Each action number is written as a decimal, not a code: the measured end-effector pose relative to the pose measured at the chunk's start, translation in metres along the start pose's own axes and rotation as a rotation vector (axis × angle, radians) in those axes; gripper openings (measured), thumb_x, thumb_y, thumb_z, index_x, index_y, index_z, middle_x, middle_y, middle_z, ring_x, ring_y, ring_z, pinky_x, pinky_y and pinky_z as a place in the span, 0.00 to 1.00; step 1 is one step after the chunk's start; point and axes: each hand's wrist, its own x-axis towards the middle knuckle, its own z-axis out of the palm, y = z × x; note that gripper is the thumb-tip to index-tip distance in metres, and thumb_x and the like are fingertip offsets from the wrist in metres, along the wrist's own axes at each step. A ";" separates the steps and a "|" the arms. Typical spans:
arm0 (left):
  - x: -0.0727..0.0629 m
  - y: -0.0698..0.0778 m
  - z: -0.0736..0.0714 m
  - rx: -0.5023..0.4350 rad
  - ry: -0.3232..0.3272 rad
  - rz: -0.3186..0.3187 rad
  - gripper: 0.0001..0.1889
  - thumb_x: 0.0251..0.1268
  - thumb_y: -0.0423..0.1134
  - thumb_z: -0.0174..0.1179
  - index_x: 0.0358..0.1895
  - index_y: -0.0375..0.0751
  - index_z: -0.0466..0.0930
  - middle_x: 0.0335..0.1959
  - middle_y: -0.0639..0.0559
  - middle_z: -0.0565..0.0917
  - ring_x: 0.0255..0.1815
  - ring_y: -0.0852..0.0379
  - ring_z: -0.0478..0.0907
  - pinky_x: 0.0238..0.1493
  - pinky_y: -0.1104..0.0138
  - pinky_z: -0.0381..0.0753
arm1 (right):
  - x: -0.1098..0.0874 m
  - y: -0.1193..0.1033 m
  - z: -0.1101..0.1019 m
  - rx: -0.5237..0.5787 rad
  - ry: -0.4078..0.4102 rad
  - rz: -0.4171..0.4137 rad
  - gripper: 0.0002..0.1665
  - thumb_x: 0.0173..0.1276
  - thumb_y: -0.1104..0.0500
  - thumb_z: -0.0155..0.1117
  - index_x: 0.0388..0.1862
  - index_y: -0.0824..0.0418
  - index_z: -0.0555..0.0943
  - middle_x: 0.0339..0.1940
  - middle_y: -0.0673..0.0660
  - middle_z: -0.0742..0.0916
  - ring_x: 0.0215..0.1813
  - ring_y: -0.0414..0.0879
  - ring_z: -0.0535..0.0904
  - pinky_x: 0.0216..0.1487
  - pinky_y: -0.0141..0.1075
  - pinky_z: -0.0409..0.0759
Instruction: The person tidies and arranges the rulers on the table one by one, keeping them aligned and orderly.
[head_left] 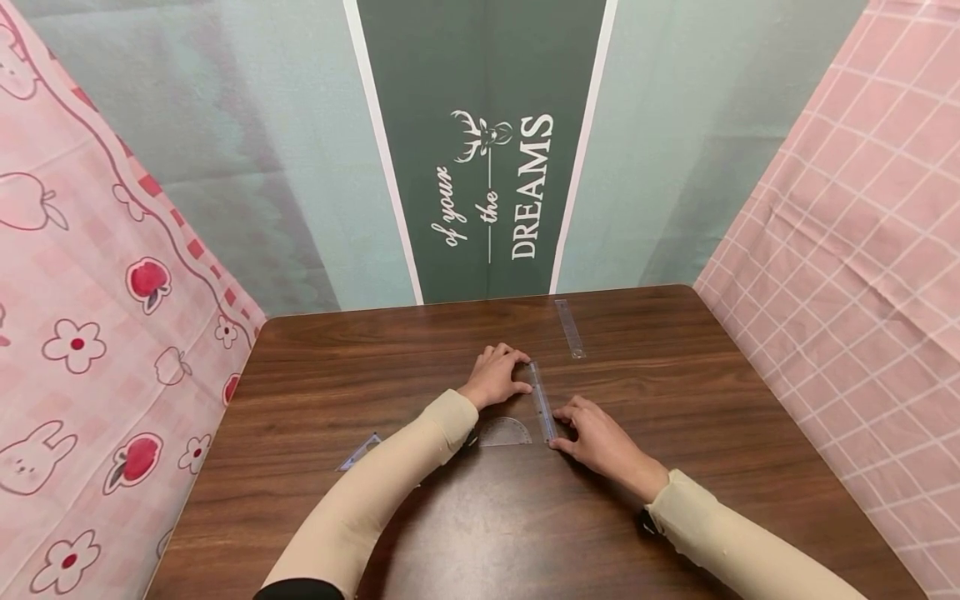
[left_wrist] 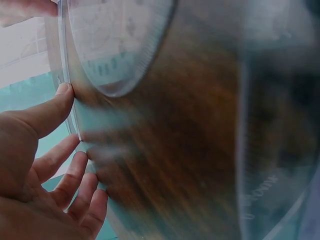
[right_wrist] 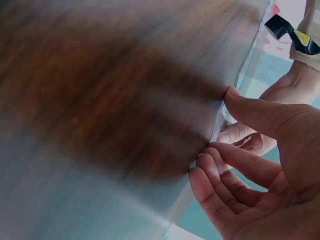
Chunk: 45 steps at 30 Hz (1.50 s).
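Observation:
A clear ruler with a blue-tinted scale lies on the wooden table, its length running away from me. My left hand is at its far left side, the index fingertip by the far end and the thumb at the left edge. At the near right side my right hand touches the ruler, thumb by the near end and fingertips along the edge. Both hands rest low, fingers slightly bent. A clear protractor lies just left of the ruler; its curved edge shows large in the left wrist view.
A second clear ruler lies near the table's back edge. Left of my left forearm is a clear set square with a bluish edge, partly hidden by the sleeve. Fabric curtains stand round the wooden table.

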 end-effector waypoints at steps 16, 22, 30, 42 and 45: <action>0.000 0.005 -0.002 -0.008 -0.009 -0.003 0.26 0.76 0.53 0.68 0.71 0.47 0.80 0.69 0.45 0.77 0.68 0.44 0.70 0.73 0.52 0.67 | 0.002 0.006 -0.004 0.051 -0.018 0.029 0.23 0.64 0.54 0.84 0.51 0.66 0.87 0.37 0.52 0.83 0.39 0.44 0.79 0.43 0.41 0.81; 0.004 0.005 -0.005 -0.039 -0.014 0.015 0.25 0.79 0.53 0.65 0.70 0.44 0.80 0.66 0.46 0.81 0.65 0.44 0.72 0.71 0.51 0.69 | 0.008 0.015 -0.007 0.086 -0.001 0.044 0.18 0.65 0.56 0.83 0.47 0.63 0.86 0.37 0.52 0.84 0.39 0.44 0.80 0.42 0.39 0.81; 0.005 0.002 -0.008 -0.082 -0.021 0.027 0.26 0.80 0.54 0.63 0.70 0.42 0.80 0.66 0.45 0.81 0.66 0.45 0.72 0.72 0.52 0.69 | 0.022 0.031 -0.011 0.093 0.043 0.071 0.15 0.67 0.57 0.82 0.42 0.62 0.85 0.36 0.54 0.84 0.38 0.44 0.79 0.42 0.42 0.81; 0.013 -0.004 -0.012 -0.080 -0.032 0.030 0.27 0.80 0.54 0.63 0.70 0.39 0.79 0.68 0.44 0.81 0.70 0.46 0.72 0.75 0.54 0.68 | 0.049 0.059 -0.014 0.055 0.104 0.214 0.21 0.68 0.52 0.82 0.44 0.65 0.82 0.37 0.58 0.81 0.38 0.51 0.76 0.45 0.49 0.78; 0.017 -0.005 -0.012 -0.086 -0.042 0.023 0.27 0.81 0.54 0.62 0.71 0.40 0.78 0.69 0.44 0.80 0.71 0.45 0.72 0.76 0.54 0.67 | 0.055 0.066 -0.015 0.058 0.115 0.232 0.22 0.68 0.52 0.81 0.45 0.67 0.82 0.38 0.59 0.81 0.39 0.52 0.77 0.46 0.50 0.78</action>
